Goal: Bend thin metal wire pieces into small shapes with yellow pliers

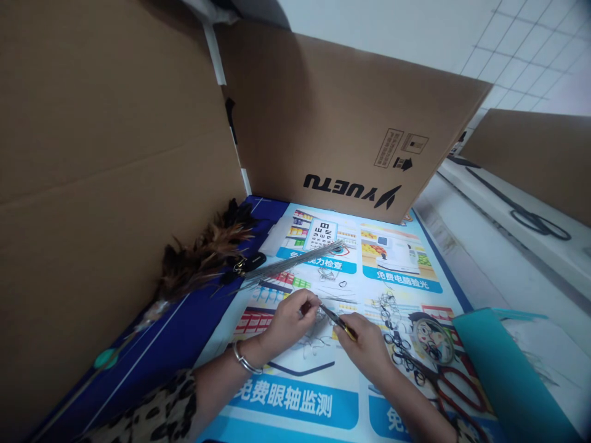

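My right hand (367,347) is closed around the handles of a pair of pliers (333,317) with yellow and dark grips. The pliers' jaws reach left to the fingertips of my left hand (290,320). Thumb and forefinger of that hand are pinched together at the jaw tips; what they hold is too small to make out. Cut pieces of thin wire (314,347) lie beneath and around both hands. Beyond them rests a bundle of long, straight metal wires (295,261).
Right of my hands are small black rings (398,354), a round clear dish (433,338), red-handled scissors (462,389) and a teal box (501,369). Brown feathers (198,261) and a black fob (253,263) lie left. Cardboard walls (341,123) stand behind and left.
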Tool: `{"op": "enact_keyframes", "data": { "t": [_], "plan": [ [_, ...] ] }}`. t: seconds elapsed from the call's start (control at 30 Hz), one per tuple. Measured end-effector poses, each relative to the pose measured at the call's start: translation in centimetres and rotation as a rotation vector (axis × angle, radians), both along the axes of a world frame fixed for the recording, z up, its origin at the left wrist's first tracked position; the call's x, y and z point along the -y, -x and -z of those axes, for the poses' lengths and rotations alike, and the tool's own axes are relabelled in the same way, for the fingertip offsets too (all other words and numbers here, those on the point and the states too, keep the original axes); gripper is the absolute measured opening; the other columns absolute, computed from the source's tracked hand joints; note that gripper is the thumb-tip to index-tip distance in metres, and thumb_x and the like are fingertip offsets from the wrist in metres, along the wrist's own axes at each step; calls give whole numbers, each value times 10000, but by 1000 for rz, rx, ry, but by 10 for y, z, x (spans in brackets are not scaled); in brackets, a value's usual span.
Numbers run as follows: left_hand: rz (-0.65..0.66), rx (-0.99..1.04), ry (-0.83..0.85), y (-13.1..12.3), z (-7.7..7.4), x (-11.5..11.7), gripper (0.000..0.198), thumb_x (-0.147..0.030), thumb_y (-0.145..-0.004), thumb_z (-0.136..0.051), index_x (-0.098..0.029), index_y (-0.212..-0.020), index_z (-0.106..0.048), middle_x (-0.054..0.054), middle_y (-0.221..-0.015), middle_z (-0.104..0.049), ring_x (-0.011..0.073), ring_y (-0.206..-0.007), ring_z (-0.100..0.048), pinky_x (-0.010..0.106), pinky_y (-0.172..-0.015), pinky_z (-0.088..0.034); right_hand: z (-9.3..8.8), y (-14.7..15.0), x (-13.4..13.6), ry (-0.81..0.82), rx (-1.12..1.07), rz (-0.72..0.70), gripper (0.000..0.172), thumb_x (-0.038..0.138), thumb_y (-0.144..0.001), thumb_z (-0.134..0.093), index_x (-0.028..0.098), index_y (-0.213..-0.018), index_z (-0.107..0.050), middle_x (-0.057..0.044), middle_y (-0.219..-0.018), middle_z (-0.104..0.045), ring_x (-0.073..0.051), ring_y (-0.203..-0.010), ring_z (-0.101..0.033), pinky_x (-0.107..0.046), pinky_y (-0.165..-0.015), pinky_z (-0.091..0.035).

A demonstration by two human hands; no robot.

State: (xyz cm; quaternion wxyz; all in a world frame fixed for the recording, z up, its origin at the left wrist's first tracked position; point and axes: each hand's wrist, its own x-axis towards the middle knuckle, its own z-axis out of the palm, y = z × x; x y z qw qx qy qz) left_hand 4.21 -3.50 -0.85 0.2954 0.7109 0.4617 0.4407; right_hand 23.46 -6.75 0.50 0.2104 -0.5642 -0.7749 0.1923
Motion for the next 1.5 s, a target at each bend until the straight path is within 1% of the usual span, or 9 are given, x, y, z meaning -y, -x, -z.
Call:
{"op": "enact_keyframes", "data": {
  "t": [0.33,0.53,0.77,0.97,1.23,1.5],
  "plan": [
    [16,-6,-24,1,0,0,162,-56,-717,-465,-166,-788,-561,7,-725,-570,127,-675,-527,235,-640,-421,-2,-2,0,15,28,-35,195,324,-854,-434,221,-898,-593,-21,-777,-598,-160,-749,-552,-236,-659,-402],
    [10,-1,-24,1,-1,0,170,-47,-719,-463,-162,-793,-564,9,-732,-571,127,-691,-535,237,-655,-425,-1,-2,1,2,64,-48,206,312,-866,-408,214,-910,-584,-28,-799,-596,-156,-753,-550,-230,-659,-396],
    [27,16,-21,1,-2,0,174,-38,-714,-461,-154,-798,-560,8,-737,-567,122,-690,-527,232,-649,-425,3,-2,-1,3,91,-56,206,319,-864,-409,215,-918,-579,-25,-795,-593,-158,-741,-546,-228,-635,-391],
    [11,55,61,-1,-2,-1,136,-71,-723,-480,-150,-804,-555,13,-741,-568,121,-672,-530,229,-636,-434,3,-2,0,0,80,-33,200,322,-860,-416,225,-940,-572,-24,-822,-592,-159,-762,-547,-231,-654,-396],
    [-10,103,146,0,-1,-2,103,-100,-727,-500,-147,-796,-562,10,-714,-568,120,-645,-529,223,-607,-430,0,-1,0,9,81,-43,179,317,-852,-428,224,-905,-571,-21,-808,-585,-161,-765,-539,-237,-656,-390],
    [10,135,145,-1,1,-4,113,-87,-723,-500,-153,-794,-559,4,-727,-568,116,-653,-528,216,-604,-423,1,-1,0,26,51,-16,180,319,-846,-438,230,-924,-574,-19,-819,-583,-164,-777,-536,-241,-667,-393]
  ]
}}
